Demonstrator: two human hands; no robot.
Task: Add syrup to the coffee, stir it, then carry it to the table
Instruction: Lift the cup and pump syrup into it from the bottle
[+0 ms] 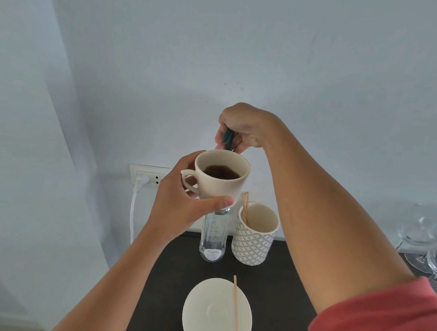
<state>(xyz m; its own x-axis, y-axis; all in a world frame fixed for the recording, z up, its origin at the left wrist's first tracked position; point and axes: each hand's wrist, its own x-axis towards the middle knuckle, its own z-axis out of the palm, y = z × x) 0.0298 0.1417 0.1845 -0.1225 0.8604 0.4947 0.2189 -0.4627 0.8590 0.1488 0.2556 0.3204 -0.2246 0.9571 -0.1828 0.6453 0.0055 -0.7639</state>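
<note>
Overhead, one cream cup (pixel 222 176) holding dark coffee (pixel 221 172) is held in the air, clear of the counter (pixel 290 271). The left hand (pixel 180 209) grips the cup from the handle side, thumb pressed across the lower wall and fingers behind the handle. The right hand (pixel 243 128) is closed around one dark green pump head (pixel 228 137) just above the far rim of the cup; the nozzle tip is hidden behind the rim, and no stream of syrup can be made out. One clear bottle (pixel 213 238) stands upright on the counter directly under the cup, its neck hidden by the cup base and the left thumb. Just beside it to the right stands one patterned tumbler (pixel 255 237), upright, with wooden sticks (pixel 245 206) leaning inside at its left rim; their exact count cannot be told. One saucer (pixel 202 311) lies near the front edge of the counter, and one stirrer (pixel 235 311) rests across its right half, pointing away from the person. At the far right at least two glasses (pixel 424 239) stand close together, partly cut by the frame. One wall socket (pixel 148 177) with one white plug and cable sits on the wall left of the counter. The counter's left edge runs diagonally under the left forearm; bare dark surface lies between saucer, bottle and tumbler, and to the right of the saucer under the right forearm.
</note>
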